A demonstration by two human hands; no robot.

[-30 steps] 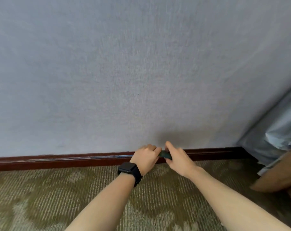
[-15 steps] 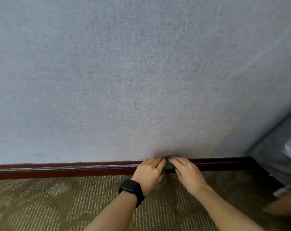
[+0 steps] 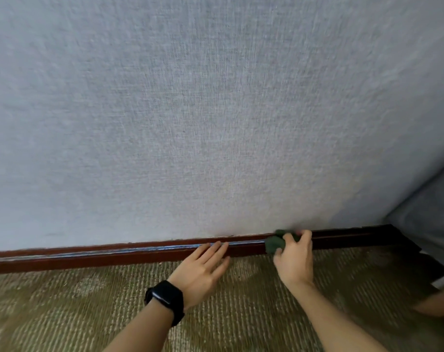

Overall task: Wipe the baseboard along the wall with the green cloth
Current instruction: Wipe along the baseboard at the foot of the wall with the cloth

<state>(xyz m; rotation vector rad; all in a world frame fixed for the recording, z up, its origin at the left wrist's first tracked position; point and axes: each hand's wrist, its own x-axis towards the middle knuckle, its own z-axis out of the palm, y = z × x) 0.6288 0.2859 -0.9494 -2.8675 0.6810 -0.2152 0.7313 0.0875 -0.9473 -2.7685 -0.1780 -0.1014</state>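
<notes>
Head view, looking forward and down at the foot of a wall: we see our two bare forearms reaching over a patterned olive and beige carpet (image 3: 63, 313) towards a dark reddish-brown baseboard (image 3: 89, 257) that runs along the bottom of a pale grey, woven-textured wall (image 3: 190, 110). Our right hand (image 3: 294, 257) holds the green cloth (image 3: 274, 243), bunched into a wad, with the fingers curled around it and the thumb closed on its lower side; the cloth is pressed against the face and top edge of the baseboard, right of centre in the frame. A little of the cloth shows above the fingers, at the line where baseboard meets wall. Our left hand (image 3: 203, 270) lies palm down and holds nothing, its fingers straight and close together, the fingertips reaching the lower face of the baseboard just left of the cloth; we cannot tell whether the palm touches the carpet. A black watch (image 3: 165, 298) sits on the left wrist. A thin bluish streak runs along the ledge of the baseboard left of the cloth. At the far right, the baseboard meets a corner, where a grey surface (image 3: 431, 224) stands at an angle to the wall; the blurred shape at the lower right edge we cannot identify.
</notes>
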